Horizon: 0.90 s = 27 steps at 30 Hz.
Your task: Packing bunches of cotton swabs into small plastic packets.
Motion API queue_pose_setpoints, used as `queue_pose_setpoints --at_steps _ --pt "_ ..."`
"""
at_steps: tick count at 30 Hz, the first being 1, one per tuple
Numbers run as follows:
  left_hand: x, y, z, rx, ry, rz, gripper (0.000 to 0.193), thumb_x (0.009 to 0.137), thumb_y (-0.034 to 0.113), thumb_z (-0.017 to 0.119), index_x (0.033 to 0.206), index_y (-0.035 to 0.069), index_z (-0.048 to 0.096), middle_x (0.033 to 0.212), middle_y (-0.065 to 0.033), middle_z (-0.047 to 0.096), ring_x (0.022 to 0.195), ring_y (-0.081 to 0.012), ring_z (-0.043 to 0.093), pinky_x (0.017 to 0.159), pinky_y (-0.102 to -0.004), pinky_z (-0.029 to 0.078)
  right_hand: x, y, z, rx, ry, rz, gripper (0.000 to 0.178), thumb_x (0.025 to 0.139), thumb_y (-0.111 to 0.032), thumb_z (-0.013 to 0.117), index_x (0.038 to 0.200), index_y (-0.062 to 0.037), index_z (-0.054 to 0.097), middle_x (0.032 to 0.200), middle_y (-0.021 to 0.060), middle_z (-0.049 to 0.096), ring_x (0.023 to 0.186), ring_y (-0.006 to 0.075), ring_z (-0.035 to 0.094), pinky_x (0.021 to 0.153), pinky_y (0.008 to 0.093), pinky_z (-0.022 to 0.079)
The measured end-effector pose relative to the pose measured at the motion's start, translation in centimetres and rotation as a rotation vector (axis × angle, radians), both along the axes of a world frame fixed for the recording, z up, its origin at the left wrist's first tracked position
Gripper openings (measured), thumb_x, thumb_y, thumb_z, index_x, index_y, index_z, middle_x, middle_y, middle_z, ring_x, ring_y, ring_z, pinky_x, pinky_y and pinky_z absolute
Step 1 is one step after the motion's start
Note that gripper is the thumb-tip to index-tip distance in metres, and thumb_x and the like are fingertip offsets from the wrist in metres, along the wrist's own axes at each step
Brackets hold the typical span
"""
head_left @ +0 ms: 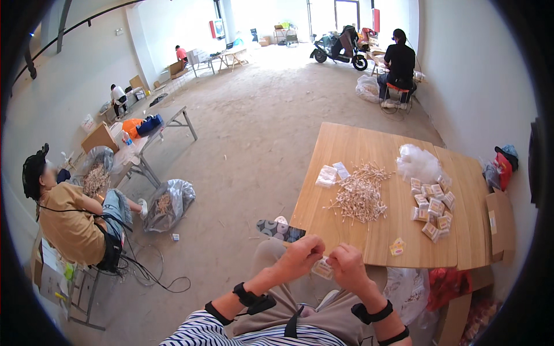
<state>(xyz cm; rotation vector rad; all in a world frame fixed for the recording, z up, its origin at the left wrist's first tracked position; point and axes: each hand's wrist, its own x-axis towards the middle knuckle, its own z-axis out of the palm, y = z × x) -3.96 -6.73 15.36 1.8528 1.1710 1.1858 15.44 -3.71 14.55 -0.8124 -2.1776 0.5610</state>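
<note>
Just off the table's near edge, a small clear plastic packet (322,268) with a pale yellowish label hangs between my hands over my lap. My left hand (304,254) is closed, its fingers pinched at the packet's upper left. From the other side my right hand (348,266) pinches the packet's top edge. Beyond them a loose heap of cotton swabs (360,193) is spread on the wooden table (340,141). Flat clear bags (326,176) lie left of the heap. Several filled swab packets (433,206) are piled to its right. A yellow label card (397,247) lies near the front edge.
Crumpled clear plastic bags (420,164) rest behind the packets. Cardboard (500,228) and red bags (449,288) crowd the table's right side and underside. On the left, a seated person (75,216) is beside a sack of swabs (170,206). Another person (399,66) sits far right near a scooter (340,52).
</note>
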Motion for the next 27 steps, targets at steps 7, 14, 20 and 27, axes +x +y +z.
queue_pose_setpoints --at_steps 7,14,20,27 --pt "-0.2 0.0 -0.6 -0.025 -0.027 0.0 0.013 0.084 -0.006 0.063 0.091 0.0 0.055 0.081 -0.0132 0.055 0.076 -0.0246 0.058 0.069 -0.0337 0.047 -0.4 -0.4 0.0 -0.064 0.019 0.021 0.011 0.08 -0.008 0.07 0.083 -0.003 0.06 0.079 0.0161 0.06 0.076 0.0384 0.06 0.066 0.0474 0.047" --pt "0.1 0.1 -2.1 -0.121 -0.109 0.096 0.013 0.086 -0.003 0.067 0.094 0.0 0.057 0.083 -0.0089 0.06 0.079 -0.0179 0.061 0.072 -0.0295 0.049 -0.5 0.4 -2.1 -0.057 -0.026 -0.022 0.011 0.084 -0.01 0.066 0.086 -0.003 0.057 0.079 0.0179 0.059 0.075 0.0401 0.059 0.066 0.0499 0.045" --pt "-2.1 -0.3 -5.1 -0.263 -0.151 0.293 0.012 0.086 -0.004 0.067 0.093 0.001 0.059 0.083 -0.0018 0.061 0.081 -0.0097 0.06 0.076 -0.0255 0.05 -0.5 4.8 -4.8 0.177 -0.193 -0.302 0.01 0.084 -0.006 0.06 0.082 -0.0031 0.051 0.078 0.0179 0.054 0.074 0.0389 0.055 0.067 0.0495 0.041" --pt "-1.0 0.1 -8.0 -0.382 -0.242 0.236 0.011 0.087 -0.005 0.065 0.09 0.001 0.057 0.084 0.0011 0.059 0.081 -0.0058 0.058 0.075 -0.0227 0.049 -1.3 7.1 -11.0 0.141 -0.33 -0.315 0.007 0.085 -0.004 0.058 0.084 -0.0026 0.051 0.08 0.0173 0.056 0.073 0.038 0.056 0.065 0.0481 0.043"
